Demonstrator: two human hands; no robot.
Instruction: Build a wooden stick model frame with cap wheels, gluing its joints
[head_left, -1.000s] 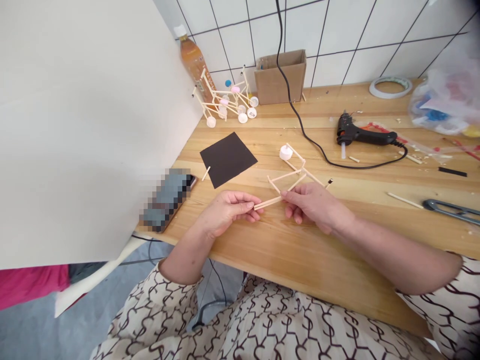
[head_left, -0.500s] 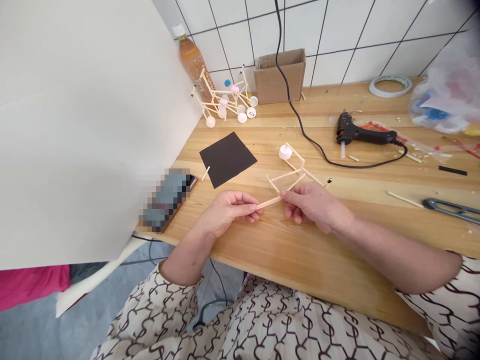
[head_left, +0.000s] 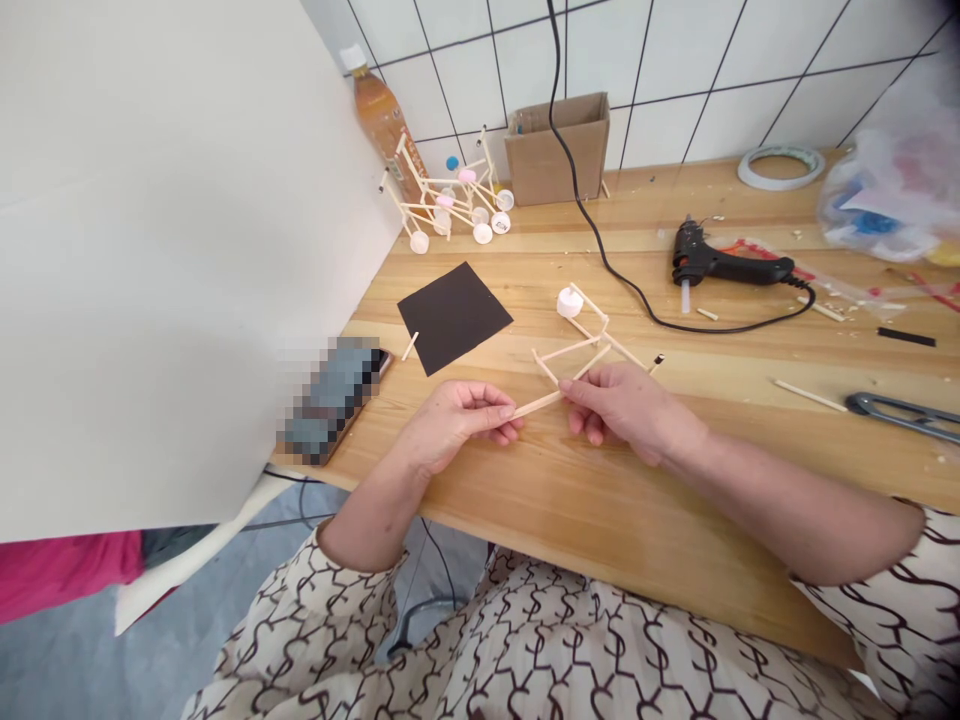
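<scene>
A small frame of thin wooden sticks point(head_left: 570, 350) lies over the tabletop, with a white bottle cap point(head_left: 569, 303) joined at its far end and a dark-tipped stick end point(head_left: 658, 359) at its right. My right hand point(head_left: 622, 408) pinches the frame at its near corner between thumb and fingers. A wooden stick point(head_left: 536, 404) reaches from that corner to my left hand point(head_left: 469, 420), which is closed on its left end. Whether this stick is fixed to the frame is hidden by my right fingertips. Beyond my left hand lies a black square sheet point(head_left: 455, 318).
Left is a phone point(head_left: 334, 400). Stick models with cap wheels point(head_left: 450, 200), a drink bottle point(head_left: 386, 110) and a cardboard box point(head_left: 559, 150) stand behind. Rightward are a black glue gun point(head_left: 731, 265), its cord, a tape roll point(head_left: 780, 167), a plastic bag point(head_left: 885, 190) and a grey cutter point(head_left: 900, 415).
Both hands keep their grips on the stick and the frame, almost still. The whole view has shifted very slightly.
</scene>
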